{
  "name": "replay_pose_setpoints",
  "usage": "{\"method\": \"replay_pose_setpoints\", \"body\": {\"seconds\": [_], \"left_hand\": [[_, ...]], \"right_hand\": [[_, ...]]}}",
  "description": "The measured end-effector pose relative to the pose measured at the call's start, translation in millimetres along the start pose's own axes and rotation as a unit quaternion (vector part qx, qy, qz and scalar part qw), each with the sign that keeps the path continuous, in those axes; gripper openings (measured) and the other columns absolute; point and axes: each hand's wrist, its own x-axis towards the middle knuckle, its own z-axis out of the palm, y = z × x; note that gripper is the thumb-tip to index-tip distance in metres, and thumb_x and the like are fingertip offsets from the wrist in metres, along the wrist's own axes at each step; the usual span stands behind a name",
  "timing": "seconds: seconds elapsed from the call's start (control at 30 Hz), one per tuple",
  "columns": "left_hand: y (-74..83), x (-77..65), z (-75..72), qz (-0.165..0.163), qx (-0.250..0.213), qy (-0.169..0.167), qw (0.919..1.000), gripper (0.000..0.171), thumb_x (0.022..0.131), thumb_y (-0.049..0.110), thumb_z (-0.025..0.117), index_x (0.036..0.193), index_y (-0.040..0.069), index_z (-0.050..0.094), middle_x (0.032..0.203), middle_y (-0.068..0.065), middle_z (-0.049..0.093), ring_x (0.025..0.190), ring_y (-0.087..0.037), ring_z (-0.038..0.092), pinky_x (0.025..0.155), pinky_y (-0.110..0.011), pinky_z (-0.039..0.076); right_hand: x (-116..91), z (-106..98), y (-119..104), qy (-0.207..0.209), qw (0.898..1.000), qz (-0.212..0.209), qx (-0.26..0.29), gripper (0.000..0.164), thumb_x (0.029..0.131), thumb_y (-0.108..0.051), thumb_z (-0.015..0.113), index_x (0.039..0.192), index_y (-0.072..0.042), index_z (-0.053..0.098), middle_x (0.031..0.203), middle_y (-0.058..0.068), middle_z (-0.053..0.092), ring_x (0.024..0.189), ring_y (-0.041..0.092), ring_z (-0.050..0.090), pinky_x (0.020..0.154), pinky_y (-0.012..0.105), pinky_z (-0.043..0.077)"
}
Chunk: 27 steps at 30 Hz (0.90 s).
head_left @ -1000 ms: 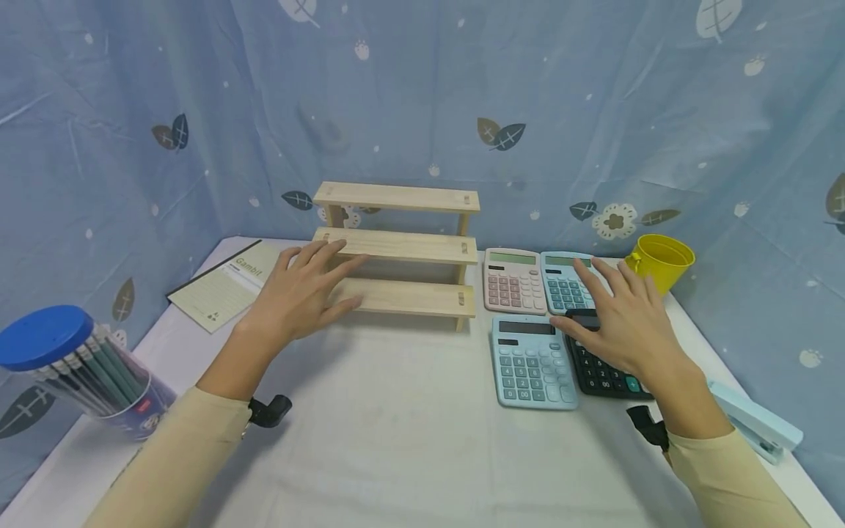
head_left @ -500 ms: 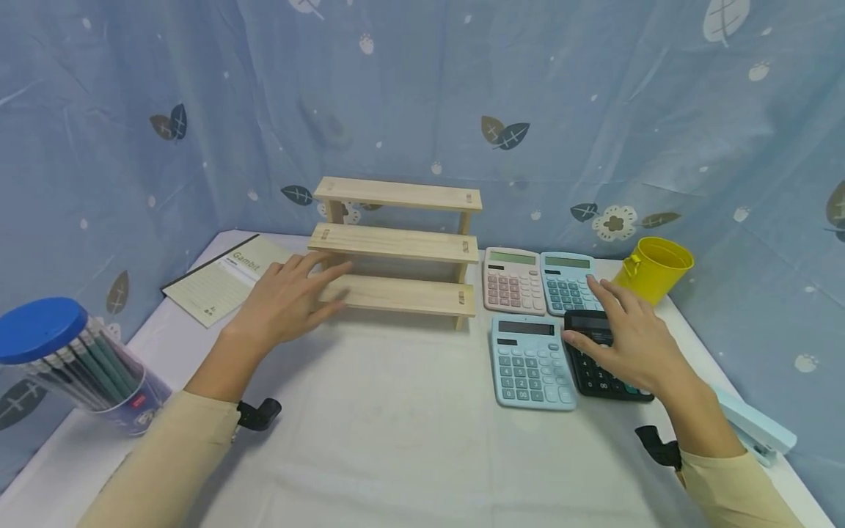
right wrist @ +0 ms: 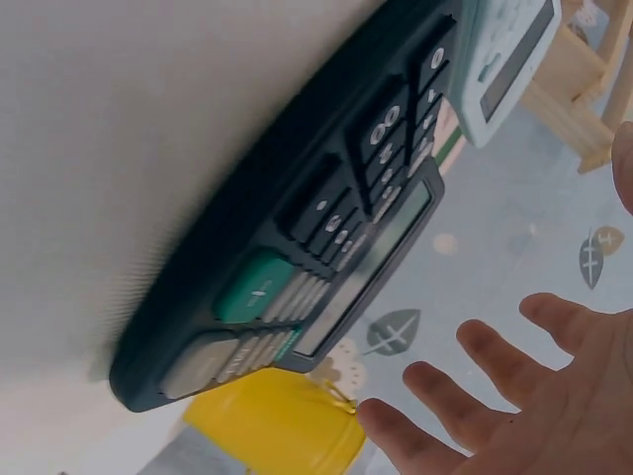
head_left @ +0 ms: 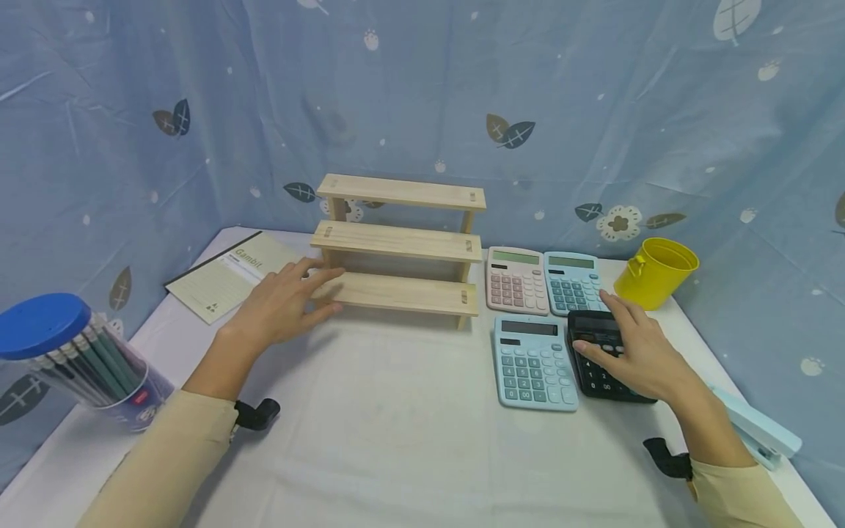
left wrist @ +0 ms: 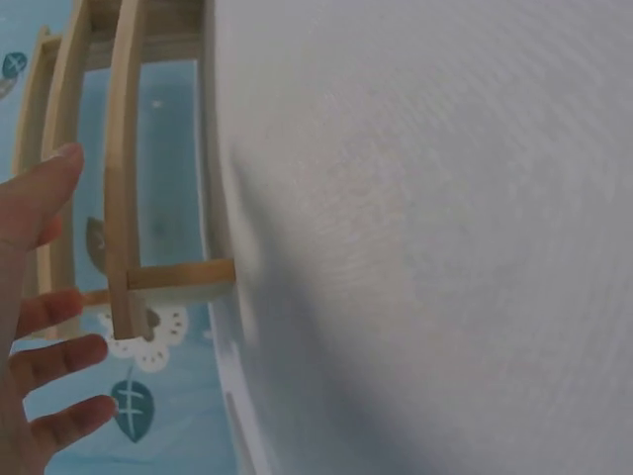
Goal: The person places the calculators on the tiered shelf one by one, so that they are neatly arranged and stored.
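Note:
My left hand (head_left: 273, 304), fingers spread and relaxed, hovers at the left end of a three-tier wooden shelf (head_left: 405, 241); its fingertips overlap the lowest board in the head view. In the left wrist view the thumb and fingers lie apart around nothing, beside the shelf ends (left wrist: 121, 178). Over a black calculator (head_left: 592, 326) is my right hand (head_left: 639, 356), thumb and fingers extended, covering part of its keys. The right wrist view has the right fingers (right wrist: 445, 396) spread above the black calculator (right wrist: 326, 237), with a gap between them.
A light blue calculator (head_left: 535, 363), a pink one (head_left: 516, 282) and another blue one (head_left: 571, 282) lie close by. Behind them stands a yellow cup (head_left: 656, 273). A stapler (head_left: 755, 425) is at right; a notepad (head_left: 231, 279) and blue-lidded pencil tub (head_left: 99, 367) are at left.
My right hand has moved down and right, lower over the black calculator. My left hand has drawn back left and slightly down from the shelf's middle board to the lowest board's end.

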Motion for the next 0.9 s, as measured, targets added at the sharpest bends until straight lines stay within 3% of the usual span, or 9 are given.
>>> {"method": "replay_pose_setpoints", "body": {"seconds": [0.43, 0.63, 0.9], "left_hand": [[-10.6, -2.3, 6.2, -0.017, -0.054, -0.029, 0.998, 0.066, 0.099, 0.053, 0.064, 0.155, 0.024, 0.046, 0.148, -0.017, 0.046, 0.13, -0.039, 0.051, 0.098, -0.059, 0.046], [-13.6, -0.6, 11.1, -0.023, -0.073, -0.037, 0.9964, 0.069, 0.098, 0.055, 0.064, 0.156, 0.023, 0.044, 0.148, -0.017, 0.046, 0.124, -0.038, 0.054, 0.097, -0.059, 0.047], [-18.4, 3.1, 15.8, -0.061, -0.127, -0.059, 0.9882, 0.074, 0.098, 0.059, 0.062, 0.158, 0.022, 0.039, 0.156, -0.017, 0.034, 0.134, -0.045, 0.048, 0.104, -0.067, 0.04]], "right_hand": [[-0.2, 3.0, 12.8, -0.054, 0.997, 0.019, 0.058, 0.109, 0.096, -0.058, 0.065, 0.164, -0.006, -0.002, 0.158, 0.042, 0.011, 0.136, 0.062, 0.027, 0.102, 0.08, 0.027], [-2.2, 6.5, 18.4, -0.067, 0.995, 0.023, 0.072, 0.11, 0.096, -0.056, 0.065, 0.164, -0.004, -0.004, 0.157, 0.044, 0.01, 0.132, 0.059, 0.03, 0.102, 0.079, 0.028], [-2.3, 10.0, 21.4, -0.068, 0.995, 0.024, 0.075, 0.11, 0.096, -0.056, 0.066, 0.163, -0.001, -0.001, 0.155, 0.045, 0.013, 0.13, 0.059, 0.032, 0.102, 0.078, 0.03]]}}
